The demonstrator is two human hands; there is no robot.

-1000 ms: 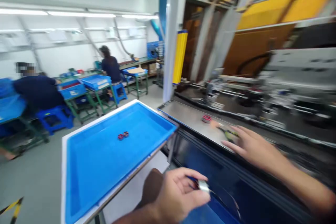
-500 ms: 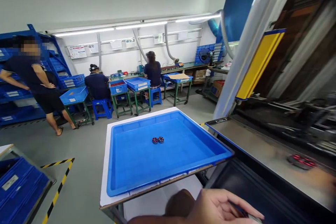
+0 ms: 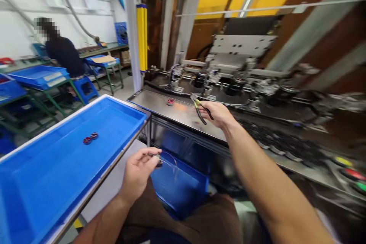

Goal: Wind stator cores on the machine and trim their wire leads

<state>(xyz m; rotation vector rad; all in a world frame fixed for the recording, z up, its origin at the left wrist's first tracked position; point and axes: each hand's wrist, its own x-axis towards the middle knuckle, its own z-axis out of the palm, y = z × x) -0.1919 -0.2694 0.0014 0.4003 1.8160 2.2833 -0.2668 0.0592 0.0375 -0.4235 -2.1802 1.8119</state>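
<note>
Since before, right hand (image 3: 217, 113) lifted pliers (image 3: 201, 109) off table (image 3: 160, 103); left hand (image 3: 139, 173) pinched a part (image 3: 157, 159) nearer, lower left.

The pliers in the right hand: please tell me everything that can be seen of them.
The pliers are a small hand tool with dark handles that show yellow-green near the joint, and a slim metal nose. The right hand holds them by the handles, above the grey metal shelf of the machine. The nose points up and to the left, towards a small red and dark round part lying on that shelf. Motion blur hides finer detail.
</note>
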